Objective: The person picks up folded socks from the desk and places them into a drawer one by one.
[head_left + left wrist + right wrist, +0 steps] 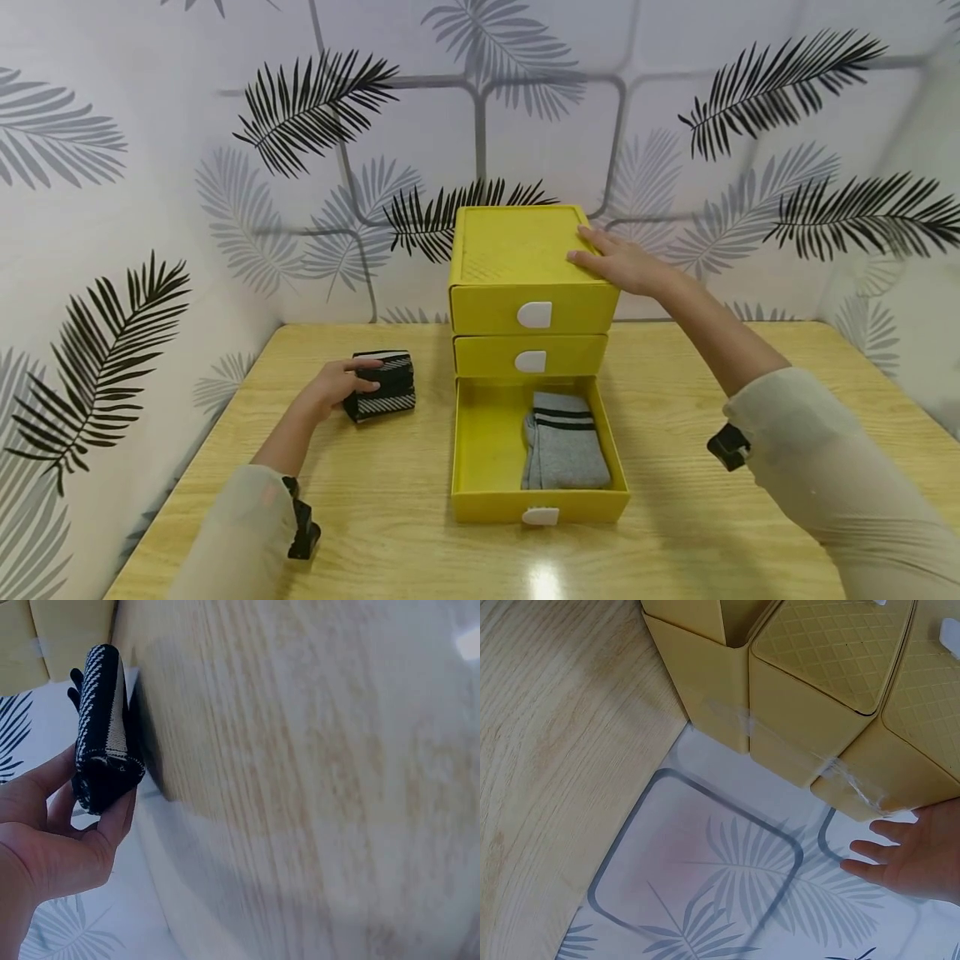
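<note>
On the left of the table, my left hand [333, 388] grips a folded black knit bundle [393, 385] with white patterned bands. In the left wrist view the knit bundle [101, 712] stands on edge between thumb and fingers, close by the tabletop. My right hand [624, 262] rests on the top right edge of a yellow drawer box [517, 242], its fingers extended. The bottom drawer [491, 433] is pulled out, and folded grey socks [567, 450] with black stripes lie in its right half. The right wrist view has the right hand [915, 851] against the box's side.
The wooden table [360, 500] meets a leaf-patterned backdrop [525, 150] behind the box. Two upper drawers with white tabs [535, 314] are pushed in, the middle one a little forward. Clear tape [847, 776] runs along the box's side.
</note>
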Available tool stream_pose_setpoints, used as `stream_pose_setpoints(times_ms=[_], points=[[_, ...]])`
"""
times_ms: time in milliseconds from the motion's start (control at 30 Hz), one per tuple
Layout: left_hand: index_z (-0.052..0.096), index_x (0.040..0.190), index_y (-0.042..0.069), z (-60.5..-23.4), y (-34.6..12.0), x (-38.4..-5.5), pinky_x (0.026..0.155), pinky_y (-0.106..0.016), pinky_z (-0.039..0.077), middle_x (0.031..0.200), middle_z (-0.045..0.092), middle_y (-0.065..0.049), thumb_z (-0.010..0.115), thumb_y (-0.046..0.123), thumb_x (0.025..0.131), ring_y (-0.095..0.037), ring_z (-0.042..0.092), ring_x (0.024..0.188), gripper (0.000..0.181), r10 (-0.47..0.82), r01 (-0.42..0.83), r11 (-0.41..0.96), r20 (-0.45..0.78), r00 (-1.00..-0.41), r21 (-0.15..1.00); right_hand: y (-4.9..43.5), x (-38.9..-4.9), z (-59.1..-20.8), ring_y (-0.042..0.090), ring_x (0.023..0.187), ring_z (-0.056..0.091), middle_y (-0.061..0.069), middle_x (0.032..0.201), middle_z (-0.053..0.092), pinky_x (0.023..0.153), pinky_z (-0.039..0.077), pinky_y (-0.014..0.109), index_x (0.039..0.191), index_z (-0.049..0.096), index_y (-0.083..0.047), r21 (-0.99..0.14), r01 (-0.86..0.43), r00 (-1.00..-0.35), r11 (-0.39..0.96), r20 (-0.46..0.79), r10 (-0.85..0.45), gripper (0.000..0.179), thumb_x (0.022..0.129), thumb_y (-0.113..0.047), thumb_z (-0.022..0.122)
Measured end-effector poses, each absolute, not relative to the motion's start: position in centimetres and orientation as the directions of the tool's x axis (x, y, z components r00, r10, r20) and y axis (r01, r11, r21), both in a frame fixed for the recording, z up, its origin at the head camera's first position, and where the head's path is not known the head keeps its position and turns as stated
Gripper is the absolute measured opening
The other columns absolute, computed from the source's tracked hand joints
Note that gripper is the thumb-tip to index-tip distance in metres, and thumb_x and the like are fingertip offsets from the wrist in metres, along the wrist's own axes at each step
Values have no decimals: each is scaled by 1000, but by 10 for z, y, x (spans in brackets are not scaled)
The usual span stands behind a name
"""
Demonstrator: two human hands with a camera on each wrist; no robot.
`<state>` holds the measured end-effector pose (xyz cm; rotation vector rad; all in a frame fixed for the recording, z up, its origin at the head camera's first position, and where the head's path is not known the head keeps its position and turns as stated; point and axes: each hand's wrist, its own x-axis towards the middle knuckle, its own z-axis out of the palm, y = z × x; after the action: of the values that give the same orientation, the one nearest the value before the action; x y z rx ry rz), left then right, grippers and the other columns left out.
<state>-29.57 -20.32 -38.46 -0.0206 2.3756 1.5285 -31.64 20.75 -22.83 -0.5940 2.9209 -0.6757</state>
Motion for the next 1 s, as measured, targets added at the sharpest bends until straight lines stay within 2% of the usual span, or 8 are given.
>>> stream_pose_setpoints(times_ms=[200, 400, 533, 667, 733, 800, 900, 1000], points=[[44, 137, 5, -373, -202, -288, 77, -37, 46, 144, 23, -23, 59, 9, 90, -32, 41, 115, 50, 165, -195, 435, -291, -943, 879, 210, -317, -227, 38, 135, 0, 19, 151, 2, 104, 1, 56, 148, 7, -5, -435, -342, -925, 833, 2, -379, 70, 97, -48, 29], [43, 138, 4, -364, -205, -277, 73, -33, 48, 135, 36, -24, 59, 11, 90, -22, 52, 95, 51, 184, -196, 427, -297, -937, 883, 209, -318, -229, 39, 135, -1, 18, 151, 2, 104, 0, 57, 148, 6, -7, -431, -339, -925, 836, -10, -380, 70, 97, -49, 29], [43, 138, 4, -359, -207, -271, 75, -35, 47, 136, 35, -23, 58, 12, 91, -23, 52, 97, 50, 199, -176, 437, -285, -938, 882, 208, -318, -229, 39, 135, -1, 18, 151, 2, 104, 0, 56, 148, 6, -7, -432, -341, -924, 835, -8, -381, 70, 97, -49, 28], [42, 138, 4, -354, -205, -265, 74, -35, 48, 132, 39, -24, 59, 12, 91, -21, 54, 91, 51, 222, -165, 434, -283, -933, 886, 206, -318, -228, 38, 135, -1, 18, 151, 2, 105, 0, 56, 148, 6, -6, -433, -346, -923, 832, -3, -385, 70, 97, -48, 29], [42, 138, 4, -350, -204, -262, 76, -36, 47, 133, 39, -24, 59, 13, 90, -22, 55, 93, 52, 233, -157, 435, -279, -932, 887, 206, -318, -228, 38, 135, 0, 18, 151, 3, 105, 1, 55, 148, 6, -6, -432, -348, -923, 832, 2, -385, 69, 98, -48, 29], [42, 138, 4, -346, -202, -258, 81, -40, 46, 137, 33, -24, 59, 13, 91, -28, 52, 102, 51, 248, -142, 441, -272, -930, 886, 205, -318, -227, 37, 135, 0, 18, 151, 3, 105, 1, 55, 148, 6, -5, -433, -348, -924, 832, 5, -383, 69, 98, -47, 29], [43, 138, 4, -343, -197, -254, 86, -47, 43, 142, 25, -26, 60, 14, 90, -37, 40, 118, 51, 275, -124, 443, -266, -924, 888, 205, -316, -226, 37, 135, 0, 18, 151, 3, 105, 1, 55, 148, 6, -5, -435, -344, -925, 832, 1, -381, 69, 98, -46, 29], [43, 137, 5, -339, -193, -249, 89, -51, 40, 144, 19, -27, 60, 14, 90, -41, 29, 126, 51, 294, -115, 439, -263, -919, 891, 206, -315, -225, 37, 135, 0, 18, 151, 2, 105, 1, 55, 148, 6, -5, -435, -338, -926, 834, -6, -378, 69, 98, -46, 29]])
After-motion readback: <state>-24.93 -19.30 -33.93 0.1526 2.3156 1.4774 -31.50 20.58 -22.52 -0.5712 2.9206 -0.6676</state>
